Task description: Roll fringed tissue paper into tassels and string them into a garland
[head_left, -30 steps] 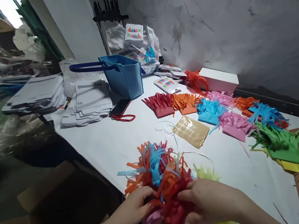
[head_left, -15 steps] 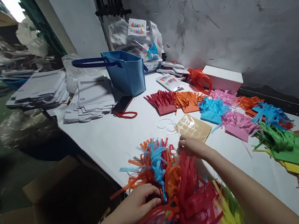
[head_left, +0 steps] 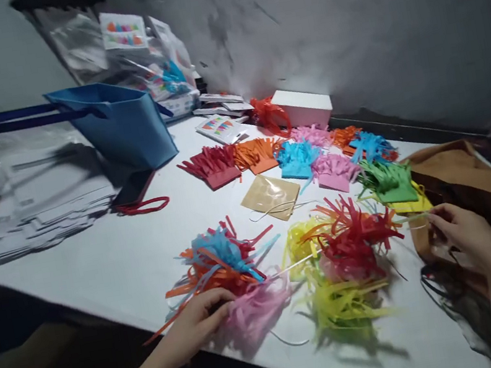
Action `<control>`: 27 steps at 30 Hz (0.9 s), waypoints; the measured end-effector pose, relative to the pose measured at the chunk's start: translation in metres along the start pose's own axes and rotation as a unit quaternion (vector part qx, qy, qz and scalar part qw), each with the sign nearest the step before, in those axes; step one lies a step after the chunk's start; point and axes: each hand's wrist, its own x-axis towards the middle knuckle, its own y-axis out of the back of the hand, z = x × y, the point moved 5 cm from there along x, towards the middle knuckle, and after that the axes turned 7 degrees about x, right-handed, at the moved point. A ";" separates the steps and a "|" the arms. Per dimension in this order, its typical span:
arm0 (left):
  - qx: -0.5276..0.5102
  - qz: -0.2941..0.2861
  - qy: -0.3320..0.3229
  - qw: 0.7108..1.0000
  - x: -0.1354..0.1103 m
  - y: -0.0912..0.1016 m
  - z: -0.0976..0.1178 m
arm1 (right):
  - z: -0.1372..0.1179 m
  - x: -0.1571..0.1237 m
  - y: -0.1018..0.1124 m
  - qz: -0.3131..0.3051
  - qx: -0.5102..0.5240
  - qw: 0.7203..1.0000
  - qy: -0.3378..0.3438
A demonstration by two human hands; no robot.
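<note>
A tassel garland of tissue-paper fringes (head_left: 356, 244) in red, yellow, orange, pink and blue lies stretched over the table's near part, with white string showing between the bunches. My left hand (head_left: 198, 327), a silver bangle on its wrist, has its fingers curled round the garland by the pink tassel (head_left: 260, 310). At the garland's other end, my right hand (head_left: 463, 229) pinches the string beside the brown cloth. A blue and orange bunch (head_left: 221, 251) sits just beyond the left fingers. Behind it lies a gold sticker sheet (head_left: 271, 196) with thin string across it.
Rows of folded fringed paper (head_left: 295, 160) lie across the table. A blue felt bag (head_left: 123, 126), a phone (head_left: 133, 187) and paper stacks (head_left: 45, 198) stand left. Packets in a plastic bag (head_left: 146, 69) and a white box (head_left: 303, 106) are by the wall. Brown cloth (head_left: 466, 184) covers the right edge.
My right hand has moved right, drawing the string out and spreading the bunched tassels along the table. The left hand stays at the garland's left part. The view has turned right.
</note>
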 end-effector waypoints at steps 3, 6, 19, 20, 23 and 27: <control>-0.001 0.029 0.007 1.000 0.014 0.011 0.007 | 0.011 -0.028 0.008 -0.025 0.073 0.996 -0.033; 0.001 0.036 0.002 0.999 0.021 0.022 0.021 | 0.014 -0.045 0.003 -0.039 0.157 0.986 -0.049; 0.302 0.274 -0.094 0.908 0.031 0.092 0.042 | 0.000 -0.073 0.026 0.018 0.437 0.899 0.028; 0.323 0.299 -0.079 0.894 0.031 0.097 0.045 | 0.000 -0.075 0.032 0.027 0.441 0.896 0.038; 0.374 0.418 -0.028 0.827 0.023 0.117 0.060 | 0.002 -0.079 0.050 0.071 0.433 0.896 0.062; 0.369 0.431 0.022 0.823 0.024 0.124 0.066 | 0.019 -0.082 0.064 0.148 0.356 0.921 0.058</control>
